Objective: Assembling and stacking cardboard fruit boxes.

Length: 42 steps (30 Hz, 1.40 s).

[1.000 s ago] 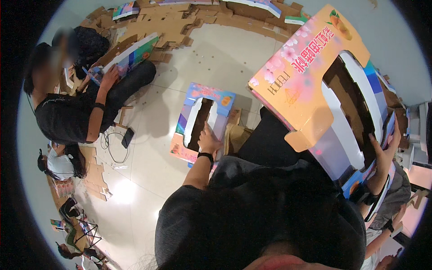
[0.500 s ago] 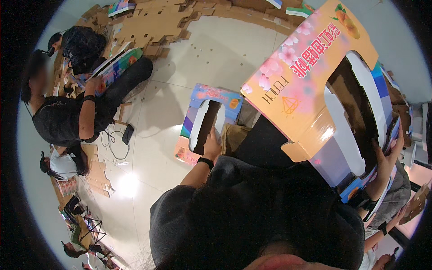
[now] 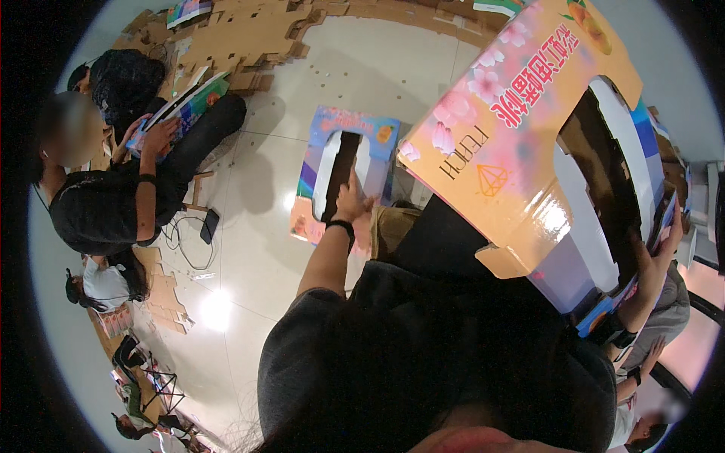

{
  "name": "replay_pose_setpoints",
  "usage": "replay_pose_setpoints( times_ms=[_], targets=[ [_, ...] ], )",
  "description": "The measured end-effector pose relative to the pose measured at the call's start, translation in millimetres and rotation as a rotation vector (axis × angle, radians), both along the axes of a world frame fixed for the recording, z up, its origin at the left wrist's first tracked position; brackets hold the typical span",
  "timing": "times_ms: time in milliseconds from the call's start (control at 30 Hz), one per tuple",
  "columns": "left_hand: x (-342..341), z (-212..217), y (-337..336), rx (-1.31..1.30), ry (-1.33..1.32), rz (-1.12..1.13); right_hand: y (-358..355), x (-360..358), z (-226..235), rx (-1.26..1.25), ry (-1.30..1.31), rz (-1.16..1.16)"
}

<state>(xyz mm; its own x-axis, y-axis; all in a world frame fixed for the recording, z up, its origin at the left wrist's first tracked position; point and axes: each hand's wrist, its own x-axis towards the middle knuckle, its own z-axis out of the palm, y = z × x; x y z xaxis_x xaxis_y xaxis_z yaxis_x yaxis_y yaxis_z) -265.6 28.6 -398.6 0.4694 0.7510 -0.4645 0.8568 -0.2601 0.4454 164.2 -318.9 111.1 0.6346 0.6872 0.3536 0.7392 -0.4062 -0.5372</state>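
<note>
The left hand (image 3: 352,198) presses flat on a blue carton (image 3: 343,170), steadying it on the floor; beside it, the right hand (image 3: 655,257) clamps a big orange carton (image 3: 521,143), raised for folding.

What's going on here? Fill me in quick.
A person is handling printed cardboard panels. The left hand rests on a blue panel lying on the floor. The right hand grips the edge of a big orange panel held up. A seated co-worker holds another panel; brown cardboard scraps are piled behind.
</note>
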Motion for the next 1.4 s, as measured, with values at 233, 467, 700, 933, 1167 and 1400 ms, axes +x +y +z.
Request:
replay_pose_setpoints(
  times_ms=[233, 467, 700, 933, 1167, 1400],
  targets=[
    [37.1, 33.7, 42.1, 0.110, 0.099, 0.080, 3.5, -0.9, 3.2, -0.042, -0.060, -0.033],
    [32.5, 91.0, -1.1, 0.104, 0.091, 0.273, 3.7, -1.0, -0.1, 0.000, -0.009, -0.007],
    [52.1, 101.7, -9.2, -0.031, 0.154, 0.396, 11.2, -11.2, 5.5, 0.013, -0.135, -0.040],
    [46.4, 130.6, 43.5, 0.077, -0.328, 0.434, 29.5, -12.8, 9.3, 0.096, -0.270, -0.094],
    [50.9, 375.6, 102.9, 0.413, -1.314, 0.529, 51.6, 3.8, 9.6, 0.123, -0.295, 0.026],
    [82.2, 507.6, -53.0, 1.133, -1.314, -0.396, 51.9, 0.7, 6.1, 0.072, -0.369, -0.071]
  ],
)
